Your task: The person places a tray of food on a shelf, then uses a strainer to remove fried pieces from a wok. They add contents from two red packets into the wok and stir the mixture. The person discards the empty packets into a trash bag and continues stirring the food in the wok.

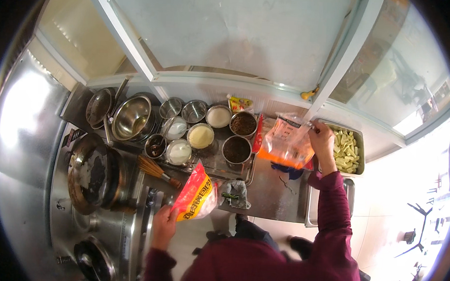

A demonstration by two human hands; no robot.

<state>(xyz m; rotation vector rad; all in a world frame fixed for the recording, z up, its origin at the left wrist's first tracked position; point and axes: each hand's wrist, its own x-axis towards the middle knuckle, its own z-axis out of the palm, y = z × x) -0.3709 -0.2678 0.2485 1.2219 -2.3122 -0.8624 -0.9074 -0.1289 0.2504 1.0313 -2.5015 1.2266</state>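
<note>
My left hand [164, 223] grips one edge of a red and yellow plastic food package [198, 194], which bears printed writing and has pale contents showing at its clear lower part. It is held in front of the counter's edge. On the right, my right hand [322, 139] holds the top corner of a clear and orange plastic bag [285, 143] with a printed panel. That bag hangs over the counter, beside a tray of cut pale-green vegetable pieces [347, 149]. Partly behind it lies a dark blue item [291, 171].
Several metal seasoning containers [200, 135] stand on a metal tray [208, 166]. A bamboo wok brush [156, 169], a grey cloth [237, 193] and a wok [91, 172] are nearby. Stacked metal bowls [132, 117] sit at the back left; a metal pan [349, 191] is on the right.
</note>
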